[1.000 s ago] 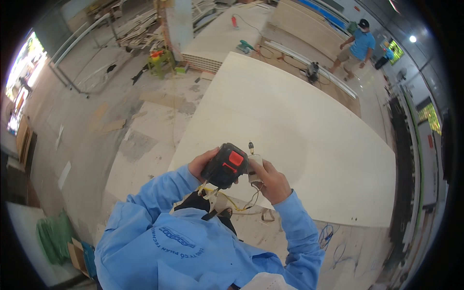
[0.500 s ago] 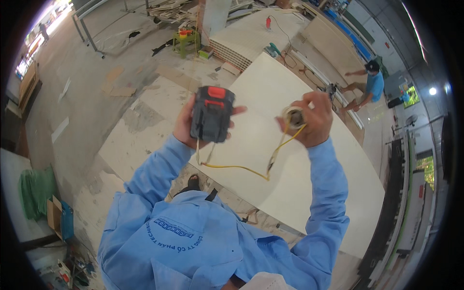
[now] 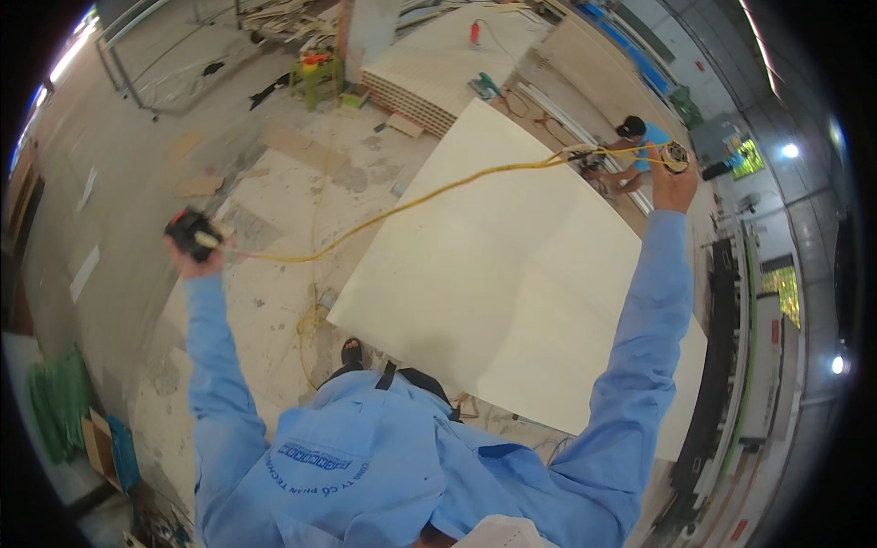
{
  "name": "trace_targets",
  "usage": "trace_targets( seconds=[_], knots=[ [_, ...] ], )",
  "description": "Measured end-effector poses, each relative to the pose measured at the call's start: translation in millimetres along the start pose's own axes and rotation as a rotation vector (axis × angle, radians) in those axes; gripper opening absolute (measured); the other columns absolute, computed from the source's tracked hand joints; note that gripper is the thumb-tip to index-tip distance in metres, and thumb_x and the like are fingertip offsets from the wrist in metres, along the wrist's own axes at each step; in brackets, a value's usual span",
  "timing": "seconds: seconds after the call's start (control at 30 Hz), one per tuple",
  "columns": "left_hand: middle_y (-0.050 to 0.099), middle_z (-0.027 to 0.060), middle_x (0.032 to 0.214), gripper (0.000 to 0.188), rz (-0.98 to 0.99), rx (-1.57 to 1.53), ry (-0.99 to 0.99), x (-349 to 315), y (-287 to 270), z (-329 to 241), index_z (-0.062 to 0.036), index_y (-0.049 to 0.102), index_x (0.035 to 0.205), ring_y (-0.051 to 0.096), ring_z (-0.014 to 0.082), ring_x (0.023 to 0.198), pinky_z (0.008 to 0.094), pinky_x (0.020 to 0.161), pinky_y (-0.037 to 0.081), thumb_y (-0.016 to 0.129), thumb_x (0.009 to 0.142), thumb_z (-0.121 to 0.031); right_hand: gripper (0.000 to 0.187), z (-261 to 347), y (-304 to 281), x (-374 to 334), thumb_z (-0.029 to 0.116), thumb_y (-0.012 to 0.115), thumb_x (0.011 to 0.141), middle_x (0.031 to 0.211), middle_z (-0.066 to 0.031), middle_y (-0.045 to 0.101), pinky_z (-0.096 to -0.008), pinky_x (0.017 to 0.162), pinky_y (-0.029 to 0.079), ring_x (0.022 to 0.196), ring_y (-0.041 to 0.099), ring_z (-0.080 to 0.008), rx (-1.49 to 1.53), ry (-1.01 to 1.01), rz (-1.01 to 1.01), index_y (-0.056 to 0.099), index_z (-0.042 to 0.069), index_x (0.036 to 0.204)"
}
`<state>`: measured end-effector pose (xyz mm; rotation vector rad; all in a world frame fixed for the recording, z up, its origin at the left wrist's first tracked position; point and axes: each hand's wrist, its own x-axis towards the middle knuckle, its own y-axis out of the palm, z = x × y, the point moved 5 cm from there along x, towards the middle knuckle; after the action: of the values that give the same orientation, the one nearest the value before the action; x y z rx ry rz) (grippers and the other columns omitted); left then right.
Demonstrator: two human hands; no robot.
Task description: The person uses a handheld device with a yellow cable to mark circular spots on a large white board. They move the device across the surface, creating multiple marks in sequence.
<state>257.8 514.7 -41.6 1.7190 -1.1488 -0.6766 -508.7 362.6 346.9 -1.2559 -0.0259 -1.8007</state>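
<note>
Two at once now: gripping a black-and-red battery pack [image 3: 191, 232] in the left hand [image 3: 195, 266], out over the floor [image 3: 137, 183]; clutching a small wired motor [image 3: 674, 158] in the right hand [image 3: 673, 192], up at far right. Holding a yellow cable [image 3: 452, 185] strung between both, curving across the large white panel [image 3: 475, 256], with a stooping co-worker [image 3: 652, 134] beyond the motor.

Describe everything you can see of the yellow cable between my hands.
The yellow cable is thin, with a plastic-coated look. It runs in a wavy line from the black battery pack in your left hand to the round pale piece in your right hand; near that end it splits into strands. It hangs in the air, partly in front of the white board. Its end joints are too small to make out.
</note>
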Motion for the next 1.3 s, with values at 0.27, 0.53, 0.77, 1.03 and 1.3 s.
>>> trace_targets(
  seconds=[0.27, 0.53, 0.77, 1.03, 1.3],
  knots=[
    [0.065, 0.0101, 0.125, 0.064, -0.363, -0.026, -0.075, -62, -17, 65, -0.0118, 0.058, 0.134, 0.061, 0.0344, 0.113, 0.0497, 0.095, 0.053, 0.057, 0.092, -0.06, 0.023, -94, -9, 1, 0.012, 0.08, 0.084, 0.088, -0.0096, 0.07, -0.0319, 0.064, 0.056, 0.076, 0.069, -0.0186, 0.475, 0.21, -0.234, 0.065, 0.0, 0.098],
    [0.06, 0.0269, 0.127, 0.07, -0.35, -0.033, -0.791, -154, 74, 268, -0.0101, 0.05, 0.141, 0.065, 0.0372, 0.105, 0.0522, 0.086, 0.057, 0.048, 0.095, -0.063, 0.025, -164, 49, -30, 0.02, 0.074, 0.091, 0.093, -0.0103, 0.066, -0.0397, 0.076, 0.059, 0.088, 0.067, -0.0229, 0.933, 0.521, -0.22, 0.06, 0.005, 0.106],
    [0.063, 0.0247, 0.125, 0.078, -0.092, 0.232, -0.98, -164, 106, 331, -0.0095, 0.049, 0.143, 0.069, 0.0352, 0.098, 0.0491, 0.08, 0.06, 0.039, 0.095, -0.071, 0.019, -169, 102, -74, 0.009, 0.073, 0.087, 0.084, -0.0102, 0.065, -0.0389, 0.081, 0.056, 0.079, 0.066, -0.0229, 0.891, 0.528, 0.08, 0.059, 0.003, 0.098],
    [0.062, 0.0249, 0.126, 0.082, -0.023, 0.33, -1.017, -128, 89, 361, -0.0054, 0.044, 0.145, 0.065, 0.0359, 0.111, 0.0491, 0.093, 0.056, 0.038, 0.096, -0.07, 0.017, -160, 130, -65, 0.005, 0.074, 0.083, 0.082, -0.0116, 0.066, -0.0346, 0.073, 0.052, 0.073, 0.064, -0.0194, 0.913, 0.535, -0.245, 0.058, 0.001, 0.088],
    [0.051, 0.0286, 0.138, 0.093, 0.021, 0.047, -1.241, -112, 86, 384, -0.0061, 0.034, 0.152, 0.055, 0.0463, 0.121, 0.0646, 0.107, 0.04, 0.042, 0.09, -0.075, 0.019, -182, 224, -23, 0.008, 0.075, 0.079, 0.075, -0.0079, 0.063, -0.0308, 0.07, 0.05, 0.072, 0.063, -0.0164, 0.784, 0.487, -0.318, 0.059, 0.001, 0.086]
  ],
)
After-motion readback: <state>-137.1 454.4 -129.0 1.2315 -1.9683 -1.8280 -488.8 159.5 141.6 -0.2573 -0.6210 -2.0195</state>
